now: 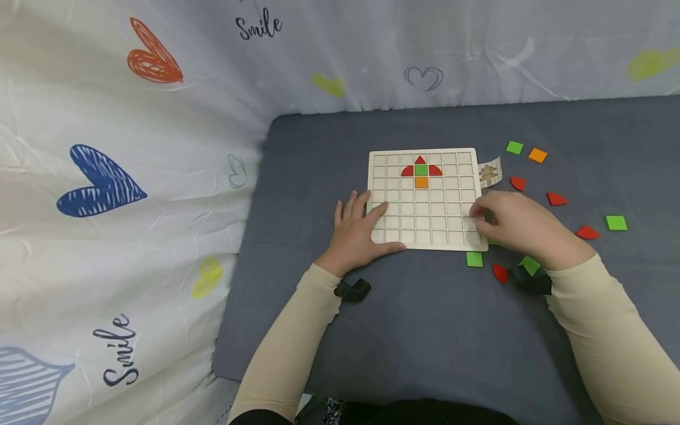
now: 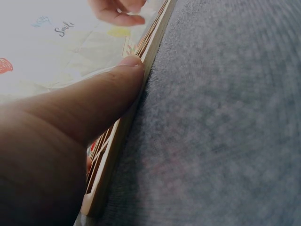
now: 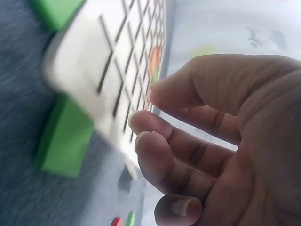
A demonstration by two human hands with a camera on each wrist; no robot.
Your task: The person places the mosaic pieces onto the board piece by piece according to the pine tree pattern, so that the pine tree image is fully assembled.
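Note:
A pale gridded board [image 1: 422, 227] lies on the table, with a red triangle [image 1: 420, 160], a green square [image 1: 421, 170], two red quarter-rounds [image 1: 435, 171] and an orange square [image 1: 422, 183] set in its cells. My left hand [image 1: 357, 236] rests at the board's left front corner, fingers spread; its thumb [image 2: 110, 87] lies along the front edge in the left wrist view. Over the board's right edge is my right hand [image 1: 512, 224]. In the right wrist view its fingers [image 3: 155, 157] are loosely bent, the thumb apart from them, and I see no piece between.
Loose pieces lie right of the board: green squares [image 1: 616, 222], an orange square [image 1: 538, 155] and red quarter-rounds [image 1: 556, 199]. Another green square [image 1: 474, 260] touches the front edge. A patterned card [image 1: 490, 173] pokes out at the right. A printed curtain [image 1: 212, 88] borders the grey table [image 1: 425, 319].

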